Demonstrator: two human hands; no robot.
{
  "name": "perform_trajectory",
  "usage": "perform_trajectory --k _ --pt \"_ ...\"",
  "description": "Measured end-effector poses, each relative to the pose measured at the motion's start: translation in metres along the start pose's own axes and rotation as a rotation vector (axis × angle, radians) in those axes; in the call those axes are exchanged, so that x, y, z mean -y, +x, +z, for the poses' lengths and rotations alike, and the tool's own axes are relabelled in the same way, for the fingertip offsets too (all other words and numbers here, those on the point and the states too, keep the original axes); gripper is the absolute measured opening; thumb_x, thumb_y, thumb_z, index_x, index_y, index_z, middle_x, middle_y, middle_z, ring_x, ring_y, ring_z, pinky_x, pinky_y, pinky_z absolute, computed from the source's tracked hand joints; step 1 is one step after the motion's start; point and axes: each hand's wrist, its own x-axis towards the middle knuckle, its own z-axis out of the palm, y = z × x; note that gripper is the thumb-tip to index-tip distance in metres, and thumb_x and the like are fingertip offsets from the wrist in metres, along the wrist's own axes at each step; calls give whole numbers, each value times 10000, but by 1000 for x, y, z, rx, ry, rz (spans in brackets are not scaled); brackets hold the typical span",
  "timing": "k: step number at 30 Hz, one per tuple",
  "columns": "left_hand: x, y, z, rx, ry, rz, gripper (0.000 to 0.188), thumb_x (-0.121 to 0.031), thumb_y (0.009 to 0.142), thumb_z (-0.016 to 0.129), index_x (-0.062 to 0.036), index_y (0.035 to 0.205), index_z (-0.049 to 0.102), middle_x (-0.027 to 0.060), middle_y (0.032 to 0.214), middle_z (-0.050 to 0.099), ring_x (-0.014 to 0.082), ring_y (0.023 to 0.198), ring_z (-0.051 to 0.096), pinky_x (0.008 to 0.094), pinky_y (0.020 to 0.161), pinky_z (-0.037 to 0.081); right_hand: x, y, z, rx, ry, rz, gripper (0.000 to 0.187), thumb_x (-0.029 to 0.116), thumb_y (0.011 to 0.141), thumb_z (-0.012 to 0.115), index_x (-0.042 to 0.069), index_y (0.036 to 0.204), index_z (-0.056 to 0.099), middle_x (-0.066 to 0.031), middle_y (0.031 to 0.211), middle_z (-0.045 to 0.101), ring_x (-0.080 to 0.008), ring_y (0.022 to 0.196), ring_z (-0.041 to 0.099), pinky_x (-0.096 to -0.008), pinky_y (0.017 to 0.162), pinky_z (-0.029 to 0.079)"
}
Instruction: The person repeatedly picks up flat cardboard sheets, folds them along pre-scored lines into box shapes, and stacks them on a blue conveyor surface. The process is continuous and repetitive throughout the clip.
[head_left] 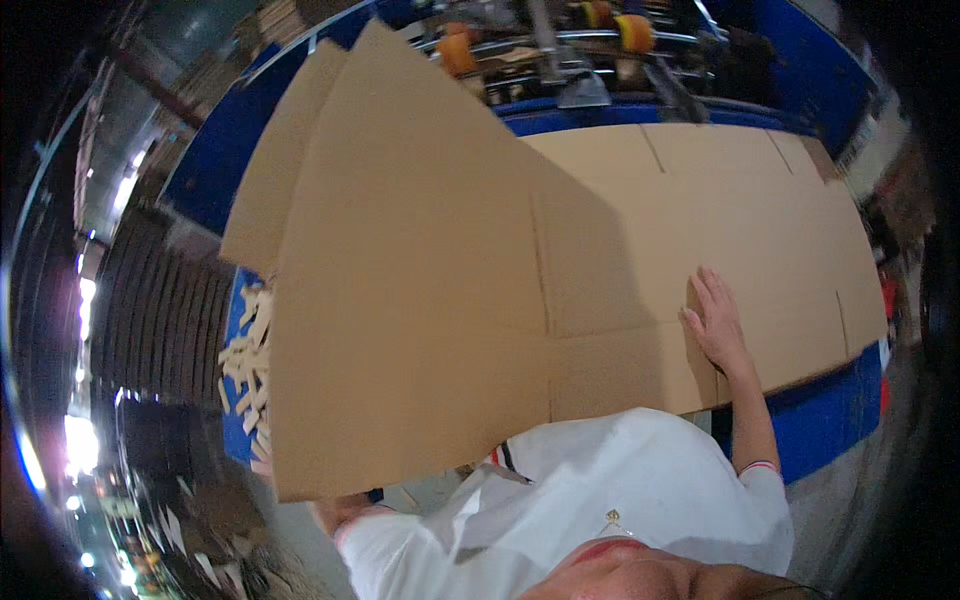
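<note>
A large brown cardboard sheet with crease lines and slots lies before me, its left part raised and tilted. My right hand rests flat on the lower-lying right part, fingers stretched out and apart. My left forearm reaches behind the raised part at the lower left. Only a bit of my left hand shows beside its left edge; the hand appears to hold the sheet up there, but most of its fingers are hidden. A second cardboard flap shows behind the raised part at the upper left.
A blue machine frame runs beneath and around the cardboard. Rods with orange rollers stand at the far side. Several cardboard offcut strips lie on the blue surface at left. Stacked dark sheets stand farther left.
</note>
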Motion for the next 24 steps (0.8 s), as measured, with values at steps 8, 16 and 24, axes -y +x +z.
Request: perform_trajectory --k 8,16,24 --pt "88 -54 -53 -370 811 -205 636 -156 732 735 71 1267 476 160 1214 560 226 1089 555 326 913 444 -213 -192 -61 -755 -285 1178 604 340 866 611 -55 1293 453 -253 1311 483 -375 1162 489 -441 994 372" --pt "9 31 -43 -378 830 100 209 -44 811 662 44 991 603 83 867 634 150 831 576 280 718 478 -245 -221 -56 -1363 1411 876 462 212 951 514 -49 1320 419 -154 1320 492 -265 1145 524 -385 952 446" --pt "84 48 -19 -466 891 249 166 -50 829 668 33 968 629 67 915 653 124 820 579 272 732 469 3 -77 -77 -1055 258 395 392 83 866 532 -41 1237 510 -179 1171 607 -300 1021 610 -377 885 482"
